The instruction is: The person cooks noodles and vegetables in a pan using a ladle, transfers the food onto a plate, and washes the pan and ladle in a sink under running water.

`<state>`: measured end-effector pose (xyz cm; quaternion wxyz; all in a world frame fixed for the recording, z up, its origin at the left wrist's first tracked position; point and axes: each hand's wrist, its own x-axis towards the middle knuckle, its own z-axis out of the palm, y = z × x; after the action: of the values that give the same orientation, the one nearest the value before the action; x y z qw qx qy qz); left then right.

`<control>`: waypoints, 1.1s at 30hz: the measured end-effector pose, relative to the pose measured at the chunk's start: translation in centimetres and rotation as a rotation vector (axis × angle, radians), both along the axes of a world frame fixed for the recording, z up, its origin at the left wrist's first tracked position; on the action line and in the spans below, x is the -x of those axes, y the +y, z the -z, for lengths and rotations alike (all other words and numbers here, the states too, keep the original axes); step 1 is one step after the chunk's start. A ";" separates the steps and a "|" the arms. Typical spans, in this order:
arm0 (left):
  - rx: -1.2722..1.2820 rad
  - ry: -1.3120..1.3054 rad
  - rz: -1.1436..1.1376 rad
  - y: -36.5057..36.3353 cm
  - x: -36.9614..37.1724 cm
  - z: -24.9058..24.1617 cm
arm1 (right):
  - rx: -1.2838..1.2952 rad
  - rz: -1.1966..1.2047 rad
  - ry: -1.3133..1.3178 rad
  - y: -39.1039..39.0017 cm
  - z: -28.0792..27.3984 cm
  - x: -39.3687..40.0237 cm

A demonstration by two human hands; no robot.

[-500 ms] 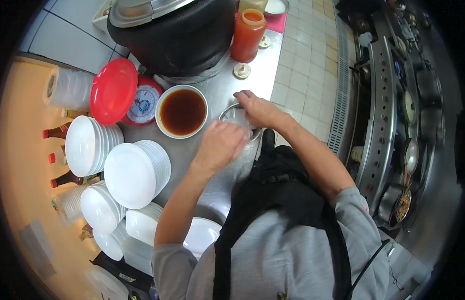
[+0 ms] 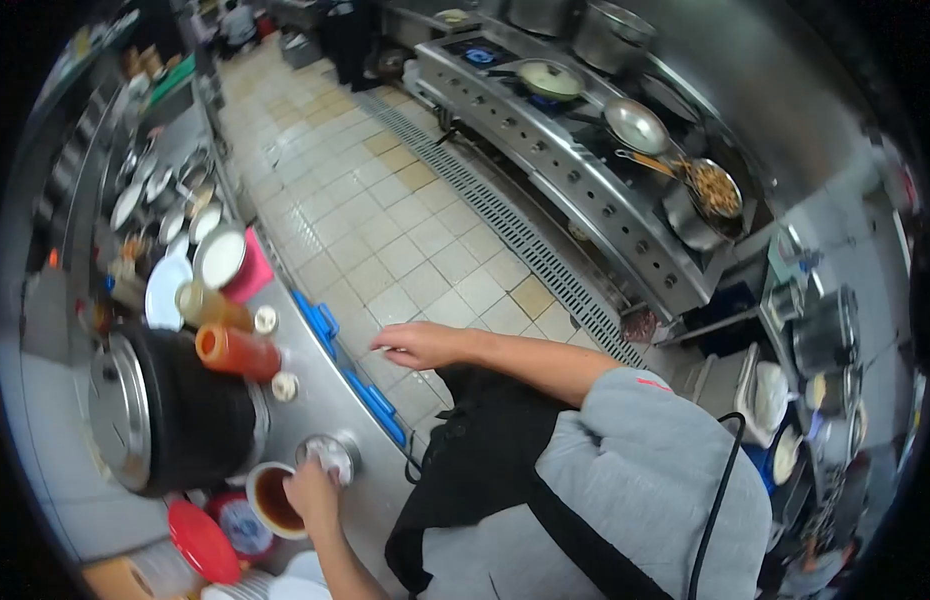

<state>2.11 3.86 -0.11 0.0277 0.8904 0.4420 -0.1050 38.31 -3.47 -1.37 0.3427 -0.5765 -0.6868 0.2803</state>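
My left hand [image 2: 313, 492] is at the near side of a small round metal container [image 2: 343, 462] on the steel counter. Its fingers are bent together at the rim; what they grip is hidden. Something whitish and translucent, like thin plastic, lies inside the container. Beside that hand is a white bowl [image 2: 255, 490] of dark brown liquid, partly covered by the hand. My right hand [image 2: 422, 345] is out past the counter edge, above the tiled floor. Its fingers are closed, with a small pale bit at the tips, too small to name.
An orange-red sauce bottle [image 2: 235, 352], a yellowish bottle [image 2: 210, 307] and a large black pot [image 2: 190, 410] stand on the counter. A red plate [image 2: 203, 541] is close by. Blue handles [image 2: 375, 408] hang along the counter edge. Across the aisle, a stove [image 2: 575, 180] bears pans; one burner is lit.
My view has turned right, toward the aisle and stove. My right hand has left the metal container and swung out over the floor. My left hand remains at the container.
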 end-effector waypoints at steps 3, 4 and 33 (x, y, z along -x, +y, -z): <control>-0.014 -0.193 -0.037 -0.6 0.2 -4.1 | 0.035 0.314 0.171 -5.8 2.5 -5.7; -0.025 -0.311 -0.037 -1.2 -0.4 -5.9 | 0.082 0.443 0.299 -7.6 3.2 -7.1; 0.497 -0.779 -0.011 8.7 -51.6 -3.1 | 0.223 1.018 0.579 -19.0 14.8 -47.0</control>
<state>53.72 12.51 2.99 0.4051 0.8274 0.3648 0.1350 85.30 -22.51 -16.16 0.5447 -0.7659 -0.1691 0.2968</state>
